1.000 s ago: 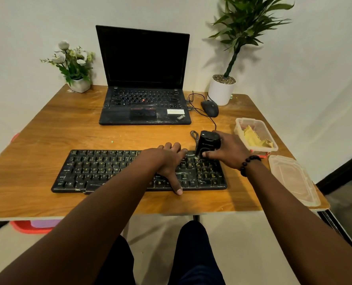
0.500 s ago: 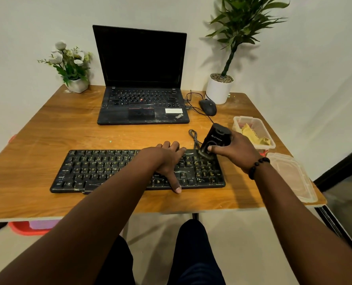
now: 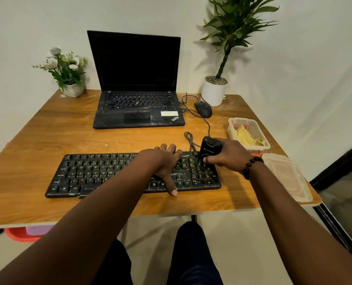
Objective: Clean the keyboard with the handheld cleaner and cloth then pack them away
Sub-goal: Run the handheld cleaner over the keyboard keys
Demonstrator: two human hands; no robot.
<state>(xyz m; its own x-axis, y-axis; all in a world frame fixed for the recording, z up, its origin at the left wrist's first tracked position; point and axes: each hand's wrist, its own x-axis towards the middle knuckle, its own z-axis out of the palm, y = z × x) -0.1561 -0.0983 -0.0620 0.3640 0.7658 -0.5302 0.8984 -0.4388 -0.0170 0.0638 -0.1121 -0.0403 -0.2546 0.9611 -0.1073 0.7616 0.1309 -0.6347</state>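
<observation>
We judge the task in its first stage. The right hand (image 3: 231, 155) grips the handheld cleaner (image 3: 209, 150), fingers curled round it, its base on the right end of the keyboard (image 3: 109, 173). The left hand (image 3: 163, 161) rests flat mid-keyboard, fingers loosely straight, holding nothing. The cloth (image 3: 248, 136) lies unused in the container (image 3: 232, 125) beyond the keyboard's right end; its lid (image 3: 288, 175) lies nearer us. Wiping and packing remain.

Black keyboard (image 3: 109, 173) lies flat at the bench's front; black cleaner (image 3: 209, 150) stands on its 3 o'clock end; yellow cloth (image 3: 247, 136) sits in the tub (image 3: 231, 125).
</observation>
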